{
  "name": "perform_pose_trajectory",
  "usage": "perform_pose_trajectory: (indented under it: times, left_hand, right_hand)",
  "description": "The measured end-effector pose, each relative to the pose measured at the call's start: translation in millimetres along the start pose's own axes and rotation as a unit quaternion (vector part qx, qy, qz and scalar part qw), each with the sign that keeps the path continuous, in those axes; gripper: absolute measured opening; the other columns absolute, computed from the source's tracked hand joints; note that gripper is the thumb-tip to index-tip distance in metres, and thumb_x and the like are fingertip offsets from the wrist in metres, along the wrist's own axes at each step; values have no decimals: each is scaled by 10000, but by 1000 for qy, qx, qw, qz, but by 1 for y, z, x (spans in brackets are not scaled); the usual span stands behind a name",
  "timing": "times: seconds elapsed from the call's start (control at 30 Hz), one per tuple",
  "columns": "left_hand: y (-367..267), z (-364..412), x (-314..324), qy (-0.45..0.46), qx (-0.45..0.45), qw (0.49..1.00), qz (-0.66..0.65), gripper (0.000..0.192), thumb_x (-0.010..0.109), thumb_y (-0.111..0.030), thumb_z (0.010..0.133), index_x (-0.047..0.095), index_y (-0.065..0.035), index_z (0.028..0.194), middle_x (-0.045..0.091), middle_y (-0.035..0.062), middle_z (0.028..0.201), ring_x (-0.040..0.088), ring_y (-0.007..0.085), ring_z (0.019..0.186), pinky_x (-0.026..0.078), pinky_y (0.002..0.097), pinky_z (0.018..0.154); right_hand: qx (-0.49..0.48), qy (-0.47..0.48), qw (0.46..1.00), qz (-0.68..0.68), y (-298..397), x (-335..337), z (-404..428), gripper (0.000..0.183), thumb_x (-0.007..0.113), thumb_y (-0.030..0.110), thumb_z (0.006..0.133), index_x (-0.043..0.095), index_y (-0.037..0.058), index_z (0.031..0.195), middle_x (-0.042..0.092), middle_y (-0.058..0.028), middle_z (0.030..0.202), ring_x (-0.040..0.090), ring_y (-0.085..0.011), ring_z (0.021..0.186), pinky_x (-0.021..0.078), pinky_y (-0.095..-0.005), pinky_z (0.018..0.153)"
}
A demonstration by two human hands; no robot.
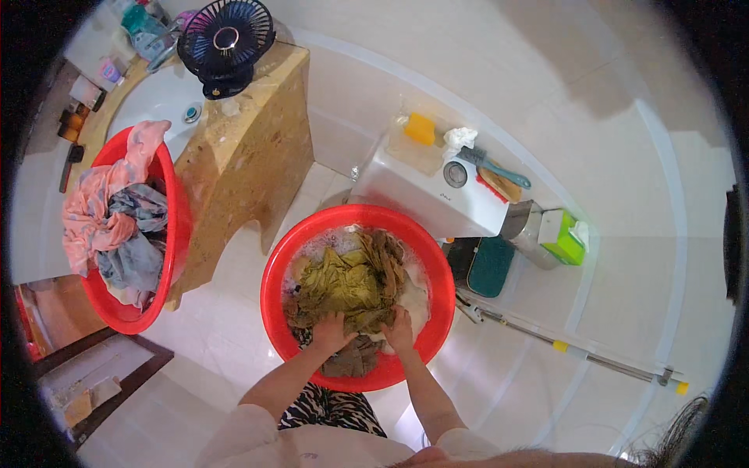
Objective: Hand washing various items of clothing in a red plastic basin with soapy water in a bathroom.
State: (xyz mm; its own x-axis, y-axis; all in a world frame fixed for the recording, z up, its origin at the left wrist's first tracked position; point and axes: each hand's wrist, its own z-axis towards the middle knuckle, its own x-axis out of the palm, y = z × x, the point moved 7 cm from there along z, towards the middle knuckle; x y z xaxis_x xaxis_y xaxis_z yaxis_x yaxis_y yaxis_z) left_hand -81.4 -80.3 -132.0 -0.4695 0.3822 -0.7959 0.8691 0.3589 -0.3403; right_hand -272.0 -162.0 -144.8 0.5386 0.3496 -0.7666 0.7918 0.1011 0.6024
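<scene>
A round red plastic basin (270, 286) stands before me with sudsy water and wet clothes in it. Olive-green cloth (345, 281) lies bunched in its middle, with brown cloth (384, 257) along its upper right side. My left hand (332, 333) rests on the lower left part of the wet cloth, fingers pointing into the basin. On the lower right of the same bundle lies my right hand (399, 330). Whether the fingers of either hand grip the fabric cannot be told. Below and between the hands bulges a darker grey-brown cloth (352, 357).
At left, a second red basin (174, 234) heaped with pink and grey clothes (108, 228) is by the stone washstand (251, 140). A black fan (226, 41) stands on its top. A white toilet tank or box (433, 193) holds brushes (497, 168). A metal pole (526, 331) runs along the right.
</scene>
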Motion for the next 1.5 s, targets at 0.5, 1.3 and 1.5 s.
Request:
perform_pose_trajectory:
  times: [0.5,1.3,1.5]
  left_hand:
    - [5,-34,-207,-102,-48,913,-393,299,647,-204,850,558,26,1018,645,155,883,607,175,849,462,301,761]
    - [106,-32,-52,-173,-277,716,-617,151,580,-217,885,539,-76,918,630,121,1046,619,337,916,471,461,790]
    - [43,-42,-113,-24,-99,568,-817,222,556,-197,907,591,-36,1056,657,103,991,638,247,863,506,422,735]
  right_hand:
    - [13,-56,927,371,177,-123,75,164,474,42,898,483,32,1061,501,-25,873,482,-109,820,408,-249,738]
    - [196,100,918,329,31,-8,-56,238,586,139,827,604,95,1060,600,-127,1073,590,-236,970,500,-369,808]
    - [272,-1,745,609,90,-51,-35,203,571,53,824,540,86,1022,601,-109,1011,606,-233,904,523,-402,791]
